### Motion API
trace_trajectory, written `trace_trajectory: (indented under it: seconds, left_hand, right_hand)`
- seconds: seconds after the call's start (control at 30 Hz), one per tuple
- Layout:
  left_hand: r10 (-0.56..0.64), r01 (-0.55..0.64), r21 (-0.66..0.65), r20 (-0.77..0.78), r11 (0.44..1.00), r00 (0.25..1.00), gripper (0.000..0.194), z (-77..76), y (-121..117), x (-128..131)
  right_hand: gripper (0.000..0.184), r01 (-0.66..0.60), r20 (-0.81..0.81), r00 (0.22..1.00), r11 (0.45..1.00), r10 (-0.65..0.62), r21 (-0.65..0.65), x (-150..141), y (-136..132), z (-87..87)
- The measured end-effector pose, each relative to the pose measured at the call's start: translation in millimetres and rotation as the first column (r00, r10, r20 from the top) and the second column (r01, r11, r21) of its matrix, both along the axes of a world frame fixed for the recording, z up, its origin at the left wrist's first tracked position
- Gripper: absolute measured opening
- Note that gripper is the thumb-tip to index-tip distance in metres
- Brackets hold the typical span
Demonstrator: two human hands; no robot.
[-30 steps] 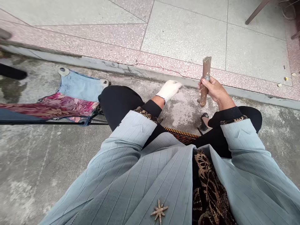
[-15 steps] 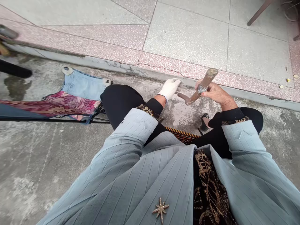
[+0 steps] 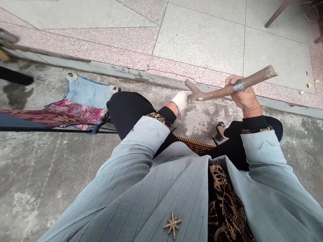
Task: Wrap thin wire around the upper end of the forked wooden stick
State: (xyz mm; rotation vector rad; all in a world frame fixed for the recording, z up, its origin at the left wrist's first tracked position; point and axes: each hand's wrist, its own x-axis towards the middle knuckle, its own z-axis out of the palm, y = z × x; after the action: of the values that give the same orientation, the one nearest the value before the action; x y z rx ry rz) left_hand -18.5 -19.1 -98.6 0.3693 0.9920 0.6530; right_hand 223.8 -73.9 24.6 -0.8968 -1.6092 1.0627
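Note:
A forked wooden stick (image 3: 217, 93) is held out in front of my knees, its thick cut end pointing up to the right and its short fork to the left. My bare right hand (image 3: 244, 97) is wrapped around the thicker part, beside a band of wound wire (image 3: 238, 86). My left hand (image 3: 182, 101) wears a white glove and is beside the fork. Its fingers look stretched out under the wood, somewhat blurred. Whether they touch the stick I cannot make out.
A low step edge (image 3: 141, 75) runs across in front, with terrazzo tiles (image 3: 196, 40) above it. To the left stands a folding seat of denim and floral cloth (image 3: 83, 97). A woven seat edge (image 3: 195, 145) shows between my legs. A furniture leg (image 3: 277, 13) is at upper right.
My right hand has moved slightly right and turned the stick from steep to nearly level across the view. My left hand has dropped slightly and stays close to the fork.

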Motion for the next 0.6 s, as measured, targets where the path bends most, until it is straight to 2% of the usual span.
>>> trace_trajectory:
  seconds: [0.1,0.17,0.23,0.3,0.37,0.43,0.53,0.6]
  left_hand:
    - [-0.056,0.056,0.012,0.010,0.998,0.998,0.027,4.6,-8,3]
    - [-0.057,0.054,0.034,0.094,0.998,0.994,0.031,12.1,-14,4]
    - [0.006,-0.017,0.059,0.179,0.998,0.984,0.032,22.9,-19,3]
    - [0.119,-0.155,0.119,0.266,0.981,0.957,0.035,37.1,-22,1]
    - [0.211,-0.292,0.207,0.340,0.934,0.916,0.040,54.0,-23,-1]
    - [0.262,-0.374,0.278,0.367,0.885,0.892,0.044,70.9,-24,-4]
    - [0.319,-0.443,0.375,0.348,0.814,0.881,0.047,90.3,-22,-11]
    - [0.381,-0.481,0.428,0.302,0.765,0.874,0.049,97.3,-19,-20]
  right_hand:
    - [0.064,0.194,-0.113,0.975,0.981,-0.190,0.023,-1,7,-6.0]
    - [0.063,0.342,-0.178,0.925,0.940,-0.336,0.006,-1,12,-9.7]
    - [0.061,0.495,-0.229,0.840,0.867,-0.493,-0.051,1,18,-13.6]
    - [0.059,0.613,-0.288,0.728,0.779,-0.622,-0.133,5,23,-18.3]
    - [0.057,0.677,-0.346,0.620,0.703,-0.704,-0.217,11,27,-24.1]
    - [0.057,0.709,-0.378,0.544,0.652,-0.749,-0.271,19,30,-30.9]
    - [0.056,0.738,-0.373,0.500,0.610,-0.781,-0.289,28,30,-41.3]
    - [0.058,0.748,-0.336,0.510,0.601,-0.792,-0.282,34,29,-46.0]
